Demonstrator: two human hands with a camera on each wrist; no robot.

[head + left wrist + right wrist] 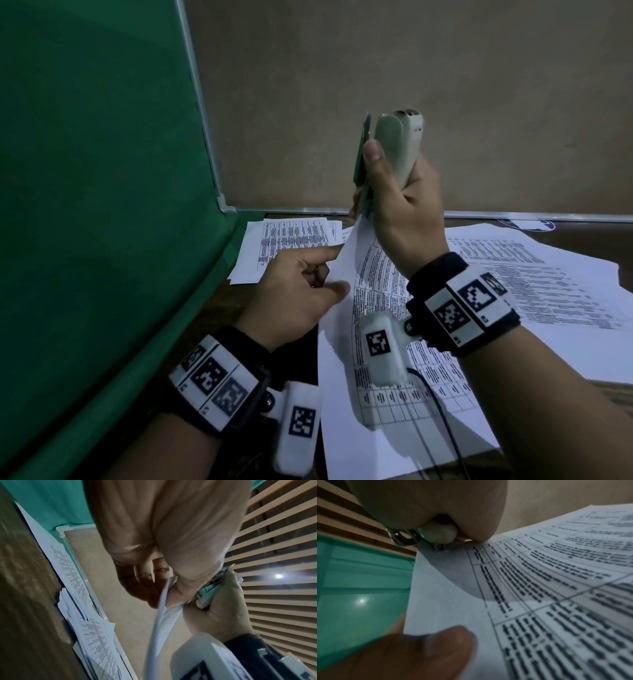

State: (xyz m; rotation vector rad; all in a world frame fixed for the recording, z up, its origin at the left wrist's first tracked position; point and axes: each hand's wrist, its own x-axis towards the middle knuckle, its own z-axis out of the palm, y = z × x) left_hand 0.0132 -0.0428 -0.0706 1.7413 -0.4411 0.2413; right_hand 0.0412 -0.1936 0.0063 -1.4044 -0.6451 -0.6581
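The sheets (373, 274) are thin printed paper: light, floppy, and easy to crease or tear at a corner. They will sag wherever they aren't supported, so I'd hold them close to the corner being fastened, with the edges kept square. The stapler (397, 147) is the opposite, a hard, smooth pale-green body. It looks a little slippery, so it is best wrapped round the middle, where a squeeze has leverage.

The right hand (400, 219) does just that. Its fingers and thumb are curled tight about the stapler, which is raised upright above the left hand (291, 291). From the right wrist, the stapler's nose (436, 534) sits on the top corner of the sheets (522, 588). I cannot tell whether it has been pressed home.

The left hand is below and just to the left of the right. It pinches the near edge of the sheets, with the thumb (445, 642) flat on the printed face and the fingers (171, 534) behind. The paper hangs taut between the two hands, and its lower end trails past the right wrist.

More loose papers (531, 274) lie on the table (212, 308) beyond and to the right of the hands. A green board (102, 171) stands to the left of them.
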